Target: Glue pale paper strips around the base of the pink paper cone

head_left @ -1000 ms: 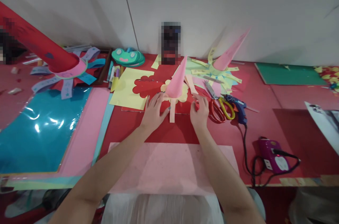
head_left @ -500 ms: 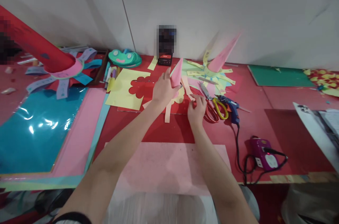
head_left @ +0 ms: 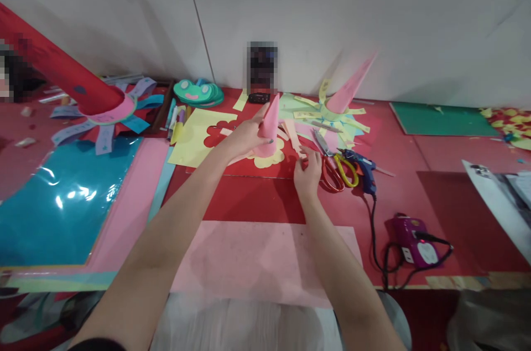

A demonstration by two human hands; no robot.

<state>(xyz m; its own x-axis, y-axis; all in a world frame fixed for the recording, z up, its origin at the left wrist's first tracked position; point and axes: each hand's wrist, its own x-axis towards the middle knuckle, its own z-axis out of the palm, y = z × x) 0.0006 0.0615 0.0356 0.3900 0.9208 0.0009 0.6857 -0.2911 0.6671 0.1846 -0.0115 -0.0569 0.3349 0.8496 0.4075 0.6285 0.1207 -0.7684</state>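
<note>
My left hand [head_left: 250,138] is closed around the side of a pink paper cone [head_left: 271,121], which stands point up. Beneath the cone lies a yellow scalloped paper flower [head_left: 269,160], on red paper, and pale strips stick out around it. My right hand [head_left: 307,171] rests on the table with its fingers curled by the end of a peach paper strip [head_left: 291,135]; what they hold, if anything, is hidden. Close to its right are red-handled scissors [head_left: 333,175], partly open, with yellow handles [head_left: 346,170] beside them.
A blue glue gun [head_left: 365,171] lies right of the scissors, its cord near a purple power adapter [head_left: 417,243]. Another pink cone [head_left: 350,88] with yellow strips stands behind. Markers [head_left: 178,124], green frog cutouts [head_left: 197,93] and a red paper tube [head_left: 78,82] are leftward.
My left hand has shifted left with the pink cone, which now stands more upright. The flower beneath shows more, and its front strip has swung away. My right hand has barely moved.
</note>
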